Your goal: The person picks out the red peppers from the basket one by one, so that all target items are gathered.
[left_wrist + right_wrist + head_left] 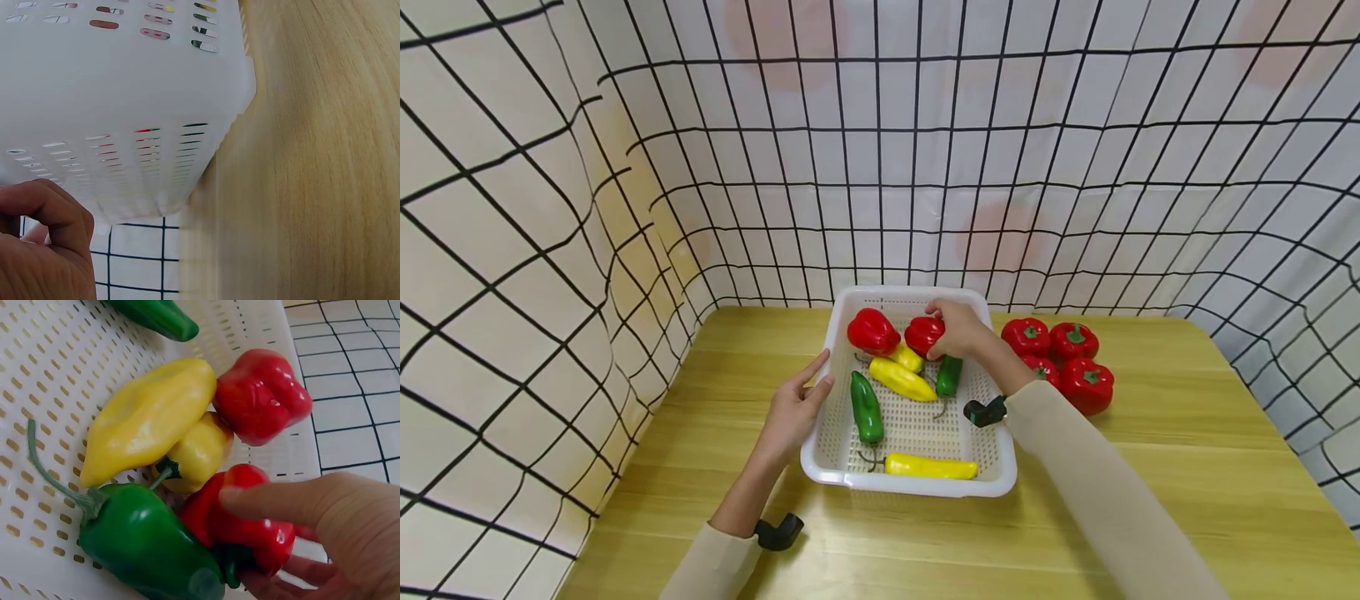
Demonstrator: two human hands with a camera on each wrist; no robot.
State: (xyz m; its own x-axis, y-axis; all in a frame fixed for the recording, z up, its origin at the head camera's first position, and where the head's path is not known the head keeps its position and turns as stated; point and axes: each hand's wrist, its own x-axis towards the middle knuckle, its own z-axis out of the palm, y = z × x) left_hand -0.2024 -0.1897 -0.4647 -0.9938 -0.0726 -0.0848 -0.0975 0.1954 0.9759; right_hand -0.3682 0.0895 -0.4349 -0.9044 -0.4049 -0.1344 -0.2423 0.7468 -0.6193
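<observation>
A white perforated plastic basket point(910, 492) stands on the wooden table. My right hand point(958, 329) reaches inside it and grips a red bell pepper point(259, 531) between thumb and fingers, near the back right corner. Another red bell pepper point(872, 331) lies in the back left. Between and in front of them are two yellow peppers point(901, 379), one partly under the other. A green pepper point(150, 544) touches the gripped one; a second green pepper point(867, 408) lies left. Along the front wall rests a long yellow pepper point(931, 467). My left hand point(793, 408) holds the basket's left rim.
Several red bell peppers point(1087, 387) sit grouped on the table point(1187, 467), just right of the basket. A black wire grid point(880, 167) with white cloth behind it closes off the back and both sides. Each wrist wears a small black camera point(780, 532).
</observation>
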